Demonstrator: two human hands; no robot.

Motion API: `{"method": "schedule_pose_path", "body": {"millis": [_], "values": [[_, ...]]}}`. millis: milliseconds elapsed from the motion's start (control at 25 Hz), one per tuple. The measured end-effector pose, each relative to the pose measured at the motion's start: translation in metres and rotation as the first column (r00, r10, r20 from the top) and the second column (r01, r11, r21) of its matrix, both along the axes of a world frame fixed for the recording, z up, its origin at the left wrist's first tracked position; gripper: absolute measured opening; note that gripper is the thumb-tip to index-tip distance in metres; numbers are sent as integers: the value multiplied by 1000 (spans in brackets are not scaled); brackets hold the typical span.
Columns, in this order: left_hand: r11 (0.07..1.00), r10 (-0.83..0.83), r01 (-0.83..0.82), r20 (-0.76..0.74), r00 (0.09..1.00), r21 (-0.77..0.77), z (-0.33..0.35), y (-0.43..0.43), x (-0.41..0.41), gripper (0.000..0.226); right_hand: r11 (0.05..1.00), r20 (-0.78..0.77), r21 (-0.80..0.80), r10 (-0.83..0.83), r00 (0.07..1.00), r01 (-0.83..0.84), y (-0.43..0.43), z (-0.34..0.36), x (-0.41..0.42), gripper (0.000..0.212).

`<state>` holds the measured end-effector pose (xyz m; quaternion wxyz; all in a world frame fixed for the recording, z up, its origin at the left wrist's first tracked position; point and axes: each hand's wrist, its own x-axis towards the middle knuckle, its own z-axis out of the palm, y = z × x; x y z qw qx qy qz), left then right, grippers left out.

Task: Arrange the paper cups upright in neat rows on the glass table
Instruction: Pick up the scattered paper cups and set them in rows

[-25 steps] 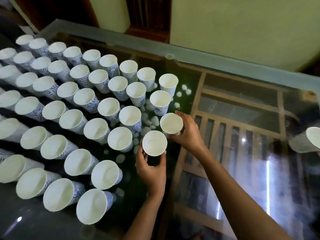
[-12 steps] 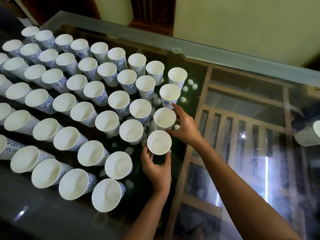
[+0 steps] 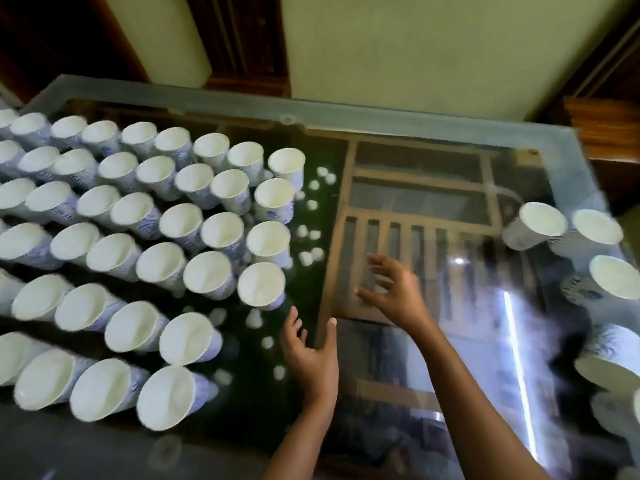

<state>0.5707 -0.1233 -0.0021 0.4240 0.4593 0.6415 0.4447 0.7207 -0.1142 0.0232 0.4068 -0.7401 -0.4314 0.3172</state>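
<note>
Nothing's held by the left hand [image 3: 311, 355] or right hand [image 3: 394, 296], fingers loosely spread above the glass table [image 3: 381, 120]. Upright paper cups [image 3: 204, 275] are packed in rows just left; a few more cups [image 3: 542, 220] are seen far right.

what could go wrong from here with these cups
The left hand hovers close to the end paper cup; a careless sweep could topple it into its tightly packed row. The loose cups stand near the right edge of the glass table; a hasty reach might knock one off.
</note>
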Motion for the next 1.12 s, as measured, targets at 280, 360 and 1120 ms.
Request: {"method": "schedule_pose_path", "body": {"millis": [280, 360, 1120], "values": [[805, -589, 589, -29, 808, 64, 21, -24, 142, 52, 869, 4, 46, -493, 870, 493, -117, 20, 131, 45], [748, -659, 660, -44, 751, 72, 27, -20, 183, 53, 828, 43, 70, -559, 828, 556, -132, 27, 166, 44], [570, -746, 820, -446, 495, -44, 26, 30, 368, 82, 871, 414, -121, -393, 821, 477, -90, -3, 333, 81]]}}
